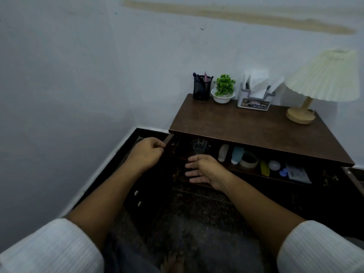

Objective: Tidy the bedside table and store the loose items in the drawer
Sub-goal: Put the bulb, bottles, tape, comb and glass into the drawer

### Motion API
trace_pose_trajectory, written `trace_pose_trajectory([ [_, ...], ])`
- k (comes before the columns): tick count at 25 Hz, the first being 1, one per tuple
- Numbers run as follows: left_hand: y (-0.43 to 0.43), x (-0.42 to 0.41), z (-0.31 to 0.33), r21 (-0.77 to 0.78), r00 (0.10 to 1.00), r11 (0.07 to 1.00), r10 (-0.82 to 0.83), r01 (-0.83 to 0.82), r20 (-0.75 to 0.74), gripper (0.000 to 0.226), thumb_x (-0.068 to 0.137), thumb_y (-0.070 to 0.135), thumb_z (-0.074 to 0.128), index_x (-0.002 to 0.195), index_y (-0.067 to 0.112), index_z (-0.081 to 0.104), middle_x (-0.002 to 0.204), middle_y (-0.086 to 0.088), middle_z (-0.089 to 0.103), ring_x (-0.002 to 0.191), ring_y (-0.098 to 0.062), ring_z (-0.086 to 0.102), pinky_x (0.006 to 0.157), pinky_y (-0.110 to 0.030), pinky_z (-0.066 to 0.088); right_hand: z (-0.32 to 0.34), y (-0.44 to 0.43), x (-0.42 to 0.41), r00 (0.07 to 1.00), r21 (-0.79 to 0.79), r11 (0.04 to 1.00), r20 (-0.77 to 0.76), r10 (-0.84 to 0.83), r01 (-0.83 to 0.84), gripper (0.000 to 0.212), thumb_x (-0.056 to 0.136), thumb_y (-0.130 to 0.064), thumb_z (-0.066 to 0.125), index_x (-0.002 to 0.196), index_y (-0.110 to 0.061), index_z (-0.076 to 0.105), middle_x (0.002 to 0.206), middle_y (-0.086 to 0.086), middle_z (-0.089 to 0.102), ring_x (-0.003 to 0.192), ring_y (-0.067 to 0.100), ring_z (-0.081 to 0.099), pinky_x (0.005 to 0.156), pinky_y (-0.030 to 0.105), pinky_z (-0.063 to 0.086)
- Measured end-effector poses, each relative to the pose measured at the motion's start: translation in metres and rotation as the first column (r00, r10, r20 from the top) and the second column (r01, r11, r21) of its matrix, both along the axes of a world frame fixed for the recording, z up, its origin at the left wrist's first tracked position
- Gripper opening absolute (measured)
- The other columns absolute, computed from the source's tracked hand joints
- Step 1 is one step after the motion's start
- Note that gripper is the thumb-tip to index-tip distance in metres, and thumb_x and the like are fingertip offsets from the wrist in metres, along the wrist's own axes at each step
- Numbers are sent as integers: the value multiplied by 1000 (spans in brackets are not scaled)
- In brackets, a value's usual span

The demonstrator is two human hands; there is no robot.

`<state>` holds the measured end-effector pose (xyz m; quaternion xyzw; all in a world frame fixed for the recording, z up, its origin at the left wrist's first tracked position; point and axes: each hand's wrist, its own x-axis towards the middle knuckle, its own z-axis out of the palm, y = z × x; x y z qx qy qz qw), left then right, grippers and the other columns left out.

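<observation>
The dark wooden bedside table (256,127) has its front doors swung open onto an inner shelf. On that shelf lie a clear glass (200,146), a white bottle (223,152), a blue bottle (237,154), a tape roll (249,160), a yellow item (264,168), a pale round item (274,165), a small blue item (283,172) and a packet (298,173). My left hand (146,152) grips the top corner of the open left door (145,194). My right hand (202,170) hovers just below the glass, fingers straight, holding nothing.
On the tabletop's back edge stand a black pen holder (201,88), a small green plant in a white bowl (223,90), a tissue holder (254,97) and a cream lamp (315,85). The right door (354,180) stands open. The wall is close on the left.
</observation>
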<state>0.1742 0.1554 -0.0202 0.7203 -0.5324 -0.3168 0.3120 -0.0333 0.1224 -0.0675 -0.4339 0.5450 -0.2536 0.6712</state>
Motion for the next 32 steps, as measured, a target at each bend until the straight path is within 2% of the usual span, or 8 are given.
trace_pose_trajectory([
  [8,40,55,-17,139,991,983,128,-123,-26,20,84,6,56,78,16,73,72,-12,68,61,-26,58,65,-33,47,8,51,40,962,-48,961,-16,273,-274,29,98,-7,58,126,-10,59,122,12,69,106,29,72,90,45,60],
  [12,49,72,-25,267,998,962,62,-53,-27,27,86,-1,54,77,11,76,78,-18,73,68,-29,65,67,-40,55,6,71,61,922,-33,921,-33,386,-387,28,98,-8,58,125,-8,59,123,15,69,109,31,72,91,45,59],
  [15,56,69,-23,343,996,939,39,-8,-85,26,92,-1,53,82,12,73,59,-6,67,51,-18,58,55,-27,48,3,80,65,903,2,903,-39,428,-429,21,99,-11,58,119,-8,61,123,17,69,109,32,71,89,44,59],
  [18,62,54,-22,395,973,909,-46,135,-226,19,98,2,52,94,9,70,67,-4,74,58,-12,71,54,-28,56,2,83,57,886,63,888,-60,459,-456,19,102,-15,53,118,-7,60,124,21,68,105,33,72,84,43,60],
  [21,59,31,-28,398,950,888,-116,230,-289,14,100,7,53,103,6,67,81,-11,76,71,-18,74,60,-30,62,-2,79,37,885,164,884,-92,456,-438,24,105,-16,46,122,-4,58,128,27,63,98,33,72,82,44,60],
  [25,54,-4,-36,420,909,841,-181,340,-375,10,100,14,58,103,8,66,92,-11,76,77,-18,73,65,-35,62,-9,68,-2,906,281,892,-131,402,-355,38,106,-20,42,135,1,55,128,29,63,104,37,71,85,44,60],
  [28,48,-32,-44,433,873,788,-256,437,-415,14,99,21,61,101,9,68,95,-9,75,83,-18,73,70,-36,62,-8,62,-32,928,289,920,-182,324,-264,36,105,-22,45,131,-3,59,123,26,66,102,37,73,84,46,62],
  [32,33,-66,-53,393,849,784,-304,481,-433,14,99,25,60,100,15,70,99,-5,75,88,-15,72,75,-34,59,-3,58,-68,957,264,960,-241,161,-95,31,104,-23,48,128,-9,61,123,23,63,102,36,72,81,46,62],
])
